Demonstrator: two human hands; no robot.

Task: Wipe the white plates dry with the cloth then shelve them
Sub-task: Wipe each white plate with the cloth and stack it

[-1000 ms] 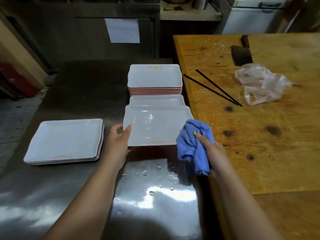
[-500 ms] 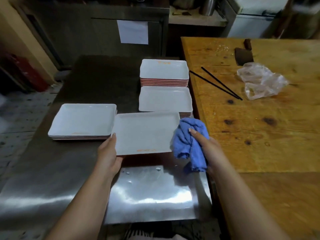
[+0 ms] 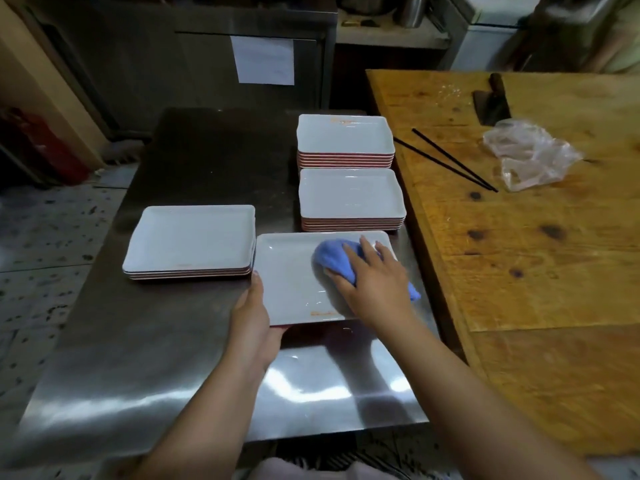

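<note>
Now the right hand point(image 3: 375, 282) sits on top of the plate point(image 3: 294, 282) instead of waiting off its right edge: it presses the blue cloth point(image 3: 334, 259) flat against the plate's right half, fingers spread over the bunched fabric. Wiping has begun, by the look of it, so this plate is mid-dry, not ready to stack. At the near-left corner the left hand point(image 3: 254, 323) grips the rim, thumb on top and fingers underneath, holding the plate just above the steel desk point(image 3: 156, 358). Just beside it on the left lies a short stack of plates point(image 3: 190, 237); behind it stand two taller stacks point(image 3: 349, 195). Off to the right, the wooden desk point(image 3: 536, 271) carries black chopsticks point(image 3: 450, 161) and a crumpled plastic bag point(image 3: 530, 154).
</note>
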